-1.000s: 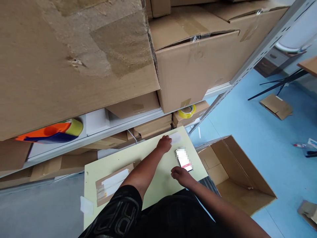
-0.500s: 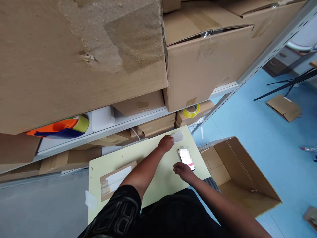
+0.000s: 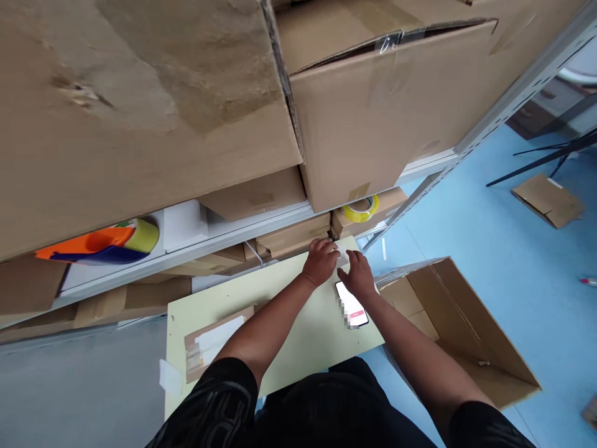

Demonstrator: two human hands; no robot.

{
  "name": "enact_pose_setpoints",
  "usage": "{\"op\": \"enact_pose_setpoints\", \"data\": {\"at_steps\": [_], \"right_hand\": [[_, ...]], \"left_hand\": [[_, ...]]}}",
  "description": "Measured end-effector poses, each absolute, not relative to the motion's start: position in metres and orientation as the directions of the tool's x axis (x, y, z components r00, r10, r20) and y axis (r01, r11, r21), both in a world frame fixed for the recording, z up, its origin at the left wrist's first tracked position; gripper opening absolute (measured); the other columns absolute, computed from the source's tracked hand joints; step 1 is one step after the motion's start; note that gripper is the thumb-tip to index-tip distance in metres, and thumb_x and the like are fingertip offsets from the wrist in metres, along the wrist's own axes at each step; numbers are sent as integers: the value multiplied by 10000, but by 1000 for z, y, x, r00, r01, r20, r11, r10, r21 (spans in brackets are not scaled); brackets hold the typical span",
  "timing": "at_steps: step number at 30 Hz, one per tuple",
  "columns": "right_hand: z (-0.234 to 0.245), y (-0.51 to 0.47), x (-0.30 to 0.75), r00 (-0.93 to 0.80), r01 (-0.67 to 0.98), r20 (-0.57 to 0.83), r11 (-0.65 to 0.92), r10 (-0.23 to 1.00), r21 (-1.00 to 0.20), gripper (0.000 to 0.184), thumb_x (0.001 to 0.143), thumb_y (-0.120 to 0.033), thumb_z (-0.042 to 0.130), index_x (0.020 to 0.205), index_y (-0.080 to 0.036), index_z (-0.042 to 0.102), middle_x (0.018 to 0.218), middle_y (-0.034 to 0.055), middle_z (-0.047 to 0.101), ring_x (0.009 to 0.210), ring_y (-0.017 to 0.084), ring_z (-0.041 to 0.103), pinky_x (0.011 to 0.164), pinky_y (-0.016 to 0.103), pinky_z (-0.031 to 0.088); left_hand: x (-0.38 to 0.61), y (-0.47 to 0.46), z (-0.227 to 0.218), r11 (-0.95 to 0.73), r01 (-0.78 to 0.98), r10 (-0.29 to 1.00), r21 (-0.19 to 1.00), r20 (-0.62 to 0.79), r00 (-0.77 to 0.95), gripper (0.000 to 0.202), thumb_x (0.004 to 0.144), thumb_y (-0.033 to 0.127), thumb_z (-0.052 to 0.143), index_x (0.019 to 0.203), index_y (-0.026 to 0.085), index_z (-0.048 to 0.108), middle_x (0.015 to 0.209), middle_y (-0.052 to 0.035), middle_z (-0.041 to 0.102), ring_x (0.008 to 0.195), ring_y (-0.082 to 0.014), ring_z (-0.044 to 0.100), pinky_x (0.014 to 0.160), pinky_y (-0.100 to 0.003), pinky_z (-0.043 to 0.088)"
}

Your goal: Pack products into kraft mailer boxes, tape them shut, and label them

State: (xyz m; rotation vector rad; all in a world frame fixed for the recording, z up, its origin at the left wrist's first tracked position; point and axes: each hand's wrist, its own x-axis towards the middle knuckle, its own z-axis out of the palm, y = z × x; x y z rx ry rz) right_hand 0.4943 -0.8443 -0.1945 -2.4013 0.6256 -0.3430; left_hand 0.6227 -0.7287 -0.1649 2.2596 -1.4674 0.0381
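A small, thin whitish sheet or bag point(image 3: 342, 256) lies at the far right corner of the pale table point(image 3: 298, 339). My left hand point(image 3: 319, 262) is closed on its left side with curled fingers. On the opposite side, my right hand point(image 3: 359, 274) grips it, thumb and fingers bent around the edge. Between them the sheet is partly covered by fingers. Just below my right hand, a phone point(image 3: 353, 308) lies face up with its screen lit. A flat cardboard parcel point(image 3: 193, 364) with a white label rests near the table's left end, partly behind my left forearm.
Shelves with large cardboard boxes point(image 3: 373, 124) rise beyond the table. A yellow tape roll point(image 3: 360, 210) sits on a lower box. To the right an open carton point(image 3: 480, 317) stands on the blue floor. Orange and blue items point(image 3: 100, 244) lie on the left shelf.
My right hand has moved up and away from beside the phone to the whitish sheet. My left hand has shifted slightly forward and right, its fingers less tightly balled. The camera view has turned slightly.
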Motion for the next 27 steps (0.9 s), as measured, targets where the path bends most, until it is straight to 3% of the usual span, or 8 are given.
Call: {"op": "enact_pose_setpoints", "data": {"at_steps": [4,6,8,11,14,21,27], "right_hand": [[-205,-868,513,823,-415,-7,-592,-568,-691,388,856,-325,540,1176,-148,670,1085,161,704,997,298,629,908,407,488],[-208,-878,513,780,-486,-103,-494,-618,-721,312,874,-357,502,1038,-182,703,941,115,723,857,260,638,796,349,479],[-211,-886,509,718,-552,-174,-400,-674,-732,301,880,-404,490,952,-203,702,850,88,719,765,237,620,709,314,442],[-211,-896,503,627,-603,-216,-291,-749,-743,337,874,-481,497,927,-207,686,785,74,707,703,225,595,656,298,404],[-210,-902,499,586,-607,-207,-255,-783,-753,372,890,-528,479,903,-211,674,746,68,689,671,215,570,643,295,390],[-213,-911,493,559,-637,-189,-272,-807,-721,386,927,-506,431,717,-234,607,676,58,664,645,196,524,612,292,369],[-229,-922,466,361,-597,-367,89,-857,-797,341,868,-515,507,654,-252,547,546,34,624,554,199,548,538,295,413]], "left_hand": [[611,-739,-177,-390,-819,-758,421,359,545,342,911,237,647,1253,238,654,1322,-129,612,1324,-313,494,1161,-550,334],[608,-743,-188,-478,-725,-679,496,314,663,402,907,284,658,1298,200,615,1294,-152,603,1261,-312,530,1103,-507,414],[607,-746,-202,-543,-645,-670,539,185,719,346,920,274,630,1257,194,626,1209,-128,629,1167,-281,571,1031,-436,477],[606,-752,-220,-605,-629,-740,489,-55,670,310,949,240,574,1251,213,638,1172,-96,649,1101,-257,585,976,-385,494],[605,-758,-230,-630,-674,-768,386,-183,613,419,968,232,530,1384,201,571,1241,-115,630,1121,-278,558,963,-404,475],[608,-768,-237,-622,-715,-783,318,-250,570,509,984,230,460,1487,157,477,1324,-155,568,1144,-306,504,959,-420,428],[607,-768,-241,-612,-738,-789,285,-281,546,552,978,181,404,1525,116,431,1349,-186,553,1158,-319,489,959,-425,410]]}}
